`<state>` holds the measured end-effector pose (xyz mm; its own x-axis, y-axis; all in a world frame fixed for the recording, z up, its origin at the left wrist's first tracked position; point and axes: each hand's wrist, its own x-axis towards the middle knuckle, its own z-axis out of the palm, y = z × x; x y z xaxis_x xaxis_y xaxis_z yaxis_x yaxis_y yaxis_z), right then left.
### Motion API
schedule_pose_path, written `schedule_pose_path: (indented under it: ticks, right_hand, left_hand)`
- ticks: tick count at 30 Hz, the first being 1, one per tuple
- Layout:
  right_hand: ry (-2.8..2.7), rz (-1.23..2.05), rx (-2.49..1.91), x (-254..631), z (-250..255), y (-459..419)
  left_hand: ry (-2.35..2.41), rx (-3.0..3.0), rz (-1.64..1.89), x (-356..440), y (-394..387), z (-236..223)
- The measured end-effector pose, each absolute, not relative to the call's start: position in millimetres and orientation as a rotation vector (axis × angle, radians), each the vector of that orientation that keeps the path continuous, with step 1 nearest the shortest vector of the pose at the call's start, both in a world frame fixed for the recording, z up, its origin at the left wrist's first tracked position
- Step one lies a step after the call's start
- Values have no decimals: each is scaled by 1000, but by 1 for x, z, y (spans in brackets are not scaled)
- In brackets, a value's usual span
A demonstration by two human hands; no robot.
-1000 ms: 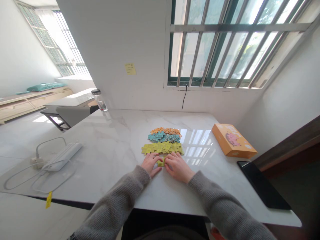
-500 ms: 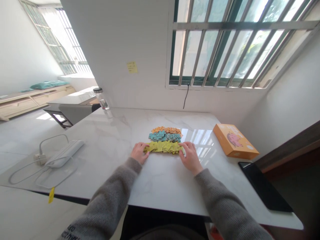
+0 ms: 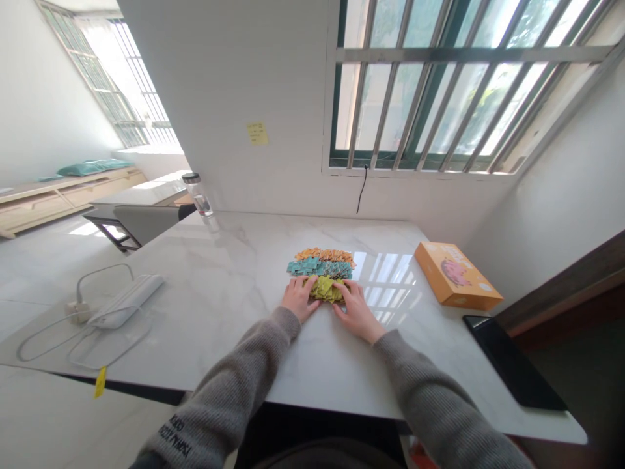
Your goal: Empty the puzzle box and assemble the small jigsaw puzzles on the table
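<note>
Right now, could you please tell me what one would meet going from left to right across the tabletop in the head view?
White power strip, clear bottle, left hand, yellow-green pieces, right hand, orange box, flat black object.

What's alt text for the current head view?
A person's left hand and right hand touch both ends of a yellow-green row of pieces on a table. Beyond lie a teal row and an orange row; an orange box sits right, a power strip left.

Blurred lettering [image 3: 176,438] I cannot read marks my left sleeve [image 3: 234,378], the note [image 3: 257,133] above the table [image 3: 224,286], and the box [image 3: 456,277] on it.
</note>
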<state>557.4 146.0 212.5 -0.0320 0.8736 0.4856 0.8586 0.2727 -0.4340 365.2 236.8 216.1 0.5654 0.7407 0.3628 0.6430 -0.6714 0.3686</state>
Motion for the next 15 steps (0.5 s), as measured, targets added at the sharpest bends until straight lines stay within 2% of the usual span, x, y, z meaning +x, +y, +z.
schedule_pose_path:
  ticks: [6, 10, 15]
  right_hand:
    - [-1910, 6, -1569, 562, 215, 146]
    - [-1901, -134, -1629, 560, 221, 147]
    - [-2068, -165, -1539, 552, 233, 143]
  left_hand:
    - [924, 2683, 790, 351, 252, 217]
    - [764, 2655, 841, 353, 249, 214]
    - [744, 2640, 837, 358, 246, 212]
